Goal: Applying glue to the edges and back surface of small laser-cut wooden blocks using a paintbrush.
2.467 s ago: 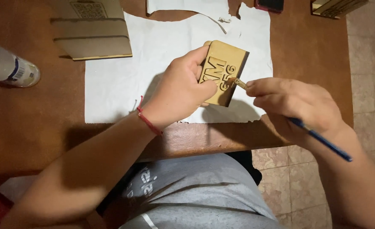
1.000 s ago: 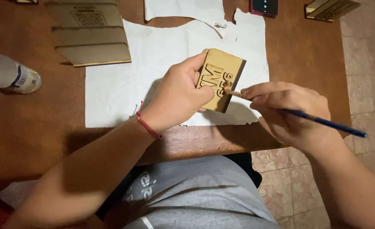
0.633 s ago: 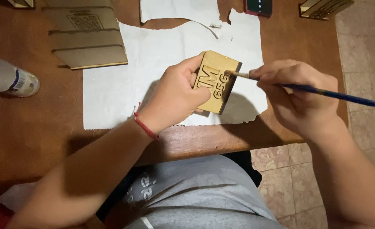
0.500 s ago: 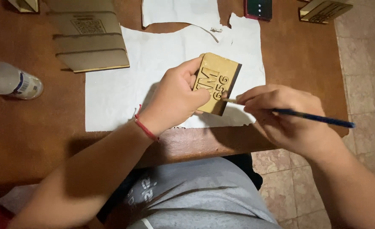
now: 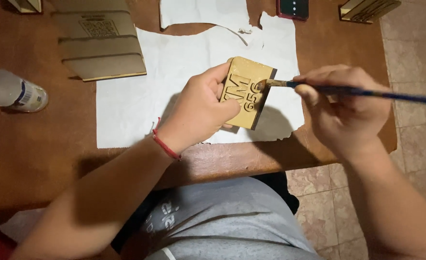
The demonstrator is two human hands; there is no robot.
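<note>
My left hand [image 5: 198,113] grips a small gold-painted wooden plaque [image 5: 249,91] with raised letters and digits, holding it tilted above the white paper sheet [image 5: 141,91]. My right hand [image 5: 345,108] pinches a thin blue-handled paintbrush [image 5: 367,91]. The brush's bristle tip touches the plaque's upper right part. A red string bracelet sits on my left wrist.
A brown wooden table [image 5: 35,144] carries the torn white paper. Flat cardboard-coloured wooden boards [image 5: 100,45] lie at the back left. A clear plastic bottle [image 5: 13,91] lies on its side at the left edge. A dark phone [image 5: 293,7] and another wooden piece [image 5: 369,8] sit at the back.
The brush has swept over the plaque's right side, moving from its lower edge up to its upper right part. My left hand kept hold of the plaque throughout.
</note>
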